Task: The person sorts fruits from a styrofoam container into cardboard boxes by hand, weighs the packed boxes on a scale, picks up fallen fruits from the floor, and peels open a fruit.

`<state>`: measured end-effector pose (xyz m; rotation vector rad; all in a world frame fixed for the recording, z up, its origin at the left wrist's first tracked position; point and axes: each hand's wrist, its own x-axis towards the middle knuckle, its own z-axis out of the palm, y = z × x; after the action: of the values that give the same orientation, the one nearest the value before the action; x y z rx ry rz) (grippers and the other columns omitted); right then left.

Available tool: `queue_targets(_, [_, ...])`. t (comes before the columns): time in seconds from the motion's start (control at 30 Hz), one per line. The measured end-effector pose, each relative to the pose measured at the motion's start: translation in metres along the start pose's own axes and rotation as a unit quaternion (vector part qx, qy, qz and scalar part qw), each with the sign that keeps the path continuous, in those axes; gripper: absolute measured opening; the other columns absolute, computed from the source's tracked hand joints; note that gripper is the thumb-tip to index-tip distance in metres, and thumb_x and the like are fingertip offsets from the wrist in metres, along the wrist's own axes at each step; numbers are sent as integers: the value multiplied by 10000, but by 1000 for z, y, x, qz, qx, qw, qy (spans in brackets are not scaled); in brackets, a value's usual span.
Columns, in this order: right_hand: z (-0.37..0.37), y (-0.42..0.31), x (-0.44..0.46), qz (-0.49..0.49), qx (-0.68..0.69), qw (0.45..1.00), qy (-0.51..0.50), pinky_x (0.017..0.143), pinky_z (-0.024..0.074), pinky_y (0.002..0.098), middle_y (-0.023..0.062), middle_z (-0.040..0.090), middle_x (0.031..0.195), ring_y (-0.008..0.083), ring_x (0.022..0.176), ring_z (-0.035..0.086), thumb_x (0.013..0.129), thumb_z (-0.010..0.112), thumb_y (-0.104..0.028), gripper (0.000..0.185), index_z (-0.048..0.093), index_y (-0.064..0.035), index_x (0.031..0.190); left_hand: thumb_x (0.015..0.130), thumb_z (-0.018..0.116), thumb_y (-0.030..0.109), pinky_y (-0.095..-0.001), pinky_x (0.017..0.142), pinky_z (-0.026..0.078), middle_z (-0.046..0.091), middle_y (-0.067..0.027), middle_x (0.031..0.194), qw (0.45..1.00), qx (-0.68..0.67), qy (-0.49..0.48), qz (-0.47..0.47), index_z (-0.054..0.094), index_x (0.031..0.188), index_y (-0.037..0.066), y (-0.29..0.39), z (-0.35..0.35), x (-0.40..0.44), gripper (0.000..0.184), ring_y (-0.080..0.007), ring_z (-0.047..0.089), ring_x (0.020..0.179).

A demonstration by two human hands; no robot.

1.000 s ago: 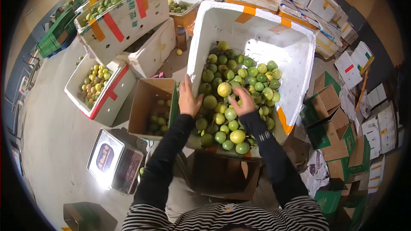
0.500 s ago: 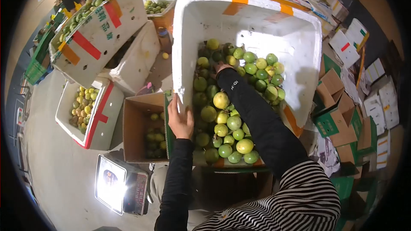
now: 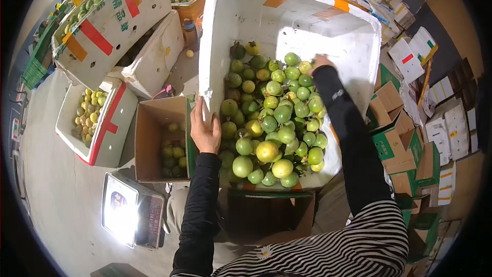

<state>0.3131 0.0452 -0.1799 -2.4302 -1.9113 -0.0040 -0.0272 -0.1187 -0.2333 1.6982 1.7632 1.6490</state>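
Floor: bare concrete (image 3: 56, 174), with foam boxes and cartons stacked around my position.
Left hand (image 3: 206, 131): at the left wall of the large foam box (image 3: 206, 46), fingers extended and thumb apart, no fruit in it; in my judgement, placed to steady the wall while I reach across.
Right hand (image 3: 323, 63): at the pile's far right edge, fingertips hidden; whether it grips a fruit, I cannot tell.
Passion fruit (image 3: 282, 114): green to yellow, heaped against the left and near walls, leaving the far right corner sunlit.
Cardboard carton (image 3: 148, 143): upright and open just beside my left hand, some fruit inside; its position keeps it within short reach.
Scale (image 3: 149, 215): on the floor near that carton, bright glare on its plate.
Red-taped foam box (image 3: 115, 128): farther left, holding more fruit.
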Motion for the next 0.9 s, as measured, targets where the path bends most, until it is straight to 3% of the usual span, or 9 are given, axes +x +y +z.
queue_targets(0.03, [7, 22, 15, 56, -14, 998, -13, 796, 454, 348, 175, 562, 1003, 294, 904, 556, 544, 712, -257, 588, 513, -64, 1063, 673, 561, 1, -355, 814, 423, 497, -135, 1101, 1000, -3, 2, 5, 414, 1213, 116, 0, 0, 0, 572, -311, 502, 988])
queue_targets(0.07, [8, 38, 24, 96, 35, 982, -162, 826, 435, 330, 155, 529, 1100, 272, 965, 532, 526, 713, -293, 622, 529, -59, 1073, 674, 560, 2, -354, 814, 423, 497, -135, 1100, 1000, -5, 5, 9, 413, 1213, 115, 1, 0, 1, 569, -310, 501, 989])
queue_targets(0.17, [21, 33, 27, -76, -88, 963, -241, 829, 425, 329, 156, 525, 1115, 250, 1001, 516, 537, 677, -352, 615, 552, -51, 1059, 678, 558, 4, -351, 816, 421, 497, -132, 1097, 1000, -18, 9, 13, 414, 1211, 113, 1, 1, 1, 563, -305, 500, 990])
queue_targets(0.2, [25, 28, 31, -93, 45, 935, -340, 813, 422, 311, 123, 598, 980, 229, 958, 540, 548, 705, -311, 521, 588, -40, 978, 679, 557, 5, -349, 817, 420, 497, -131, 1096, 1000, -22, 12, 11, 415, 1210, 113, 1, 1, 2, 560, -303, 500, 990])
queue_targets(0.3, [0, -40, -12, -135, -92, 966, -203, 736, 450, 303, 110, 616, 906, 220, 877, 559, 630, 646, -321, 357, 628, -87, 900, 678, 554, -1, -344, 824, 417, 499, -128, 1090, 1000, -21, 5, 2, 419, 1206, 111, 3, -1, 3, 556, -297, 501, 988])
queue_targets(0.37, [15, -69, 11, -88, 24, 979, -182, 712, 464, 318, 136, 580, 1002, 240, 875, 563, 649, 621, -383, 447, 598, -72, 970, 678, 550, -4, -340, 822, 418, 501, -127, 1084, 1000, -28, 6, -2, 427, 1198, 107, 1, -1, 1, 546, -292, 505, 983])
queue_targets(0.7, [72, -69, 32, -73, 281, 815, -501, 769, 442, 329, 142, 510, 1129, 254, 928, 540, 643, 624, -441, 553, 559, -65, 1042, 670, 557, 15, -345, 778, 435, 509, -129, 1040, 999, 1, 29, 39, 436, 1187, 114, -4, 1, 5, 540, -302, 519, 934])
queue_targets(0.77, [98, -81, 19, -234, 164, 852, -439, 850, 389, 335, 129, 464, 1182, 258, 1002, 491, 607, 696, -398, 588, 542, -60, 1063, 672, 559, 23, -345, 771, 438, 510, -126, 1035, 999, -8, 22, 25, 438, 1186, 121, -5, 1, 3, 537, -300, 522, 926])
queue_targets(0.9, [82, -91, -56, -244, 228, 866, -371, 884, 347, 323, 101, 522, 1065, 250, 1031, 453, 592, 749, -280, 530, 539, -109, 1048, 672, 565, 44, -349, 762, 447, 511, -122, 1036, 999, -6, 35, 31, 435, 1194, 148, -7, 2, 1, 548, -298, 526, 918])
